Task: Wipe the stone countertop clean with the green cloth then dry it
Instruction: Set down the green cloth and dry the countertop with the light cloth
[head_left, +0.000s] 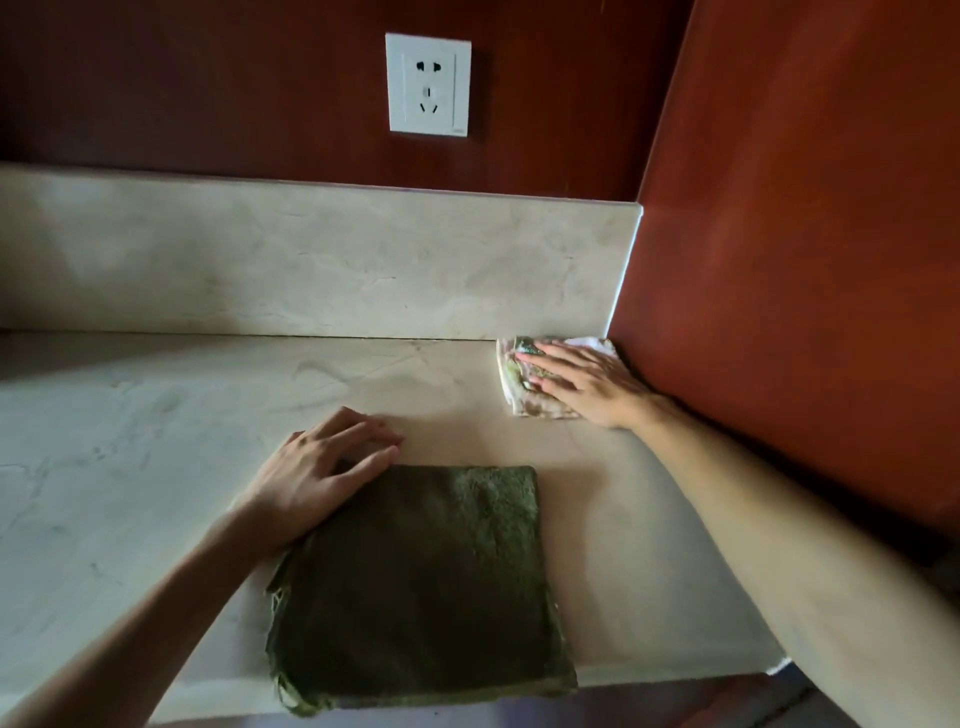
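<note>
The right hand (587, 387) presses flat, straight fingers on a pale folded cloth (519, 387) at the counter's (130, 441) back right corner, likely drying, while the left hand (317, 473), fingers relaxed and holding nothing, rests by the green cloth (415, 587) parked at the front edge.

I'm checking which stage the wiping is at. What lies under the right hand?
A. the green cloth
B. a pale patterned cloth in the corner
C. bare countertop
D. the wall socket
B: the right hand lies flat on the pale patterned cloth in the corner, while the green cloth lies near the front edge.
</note>
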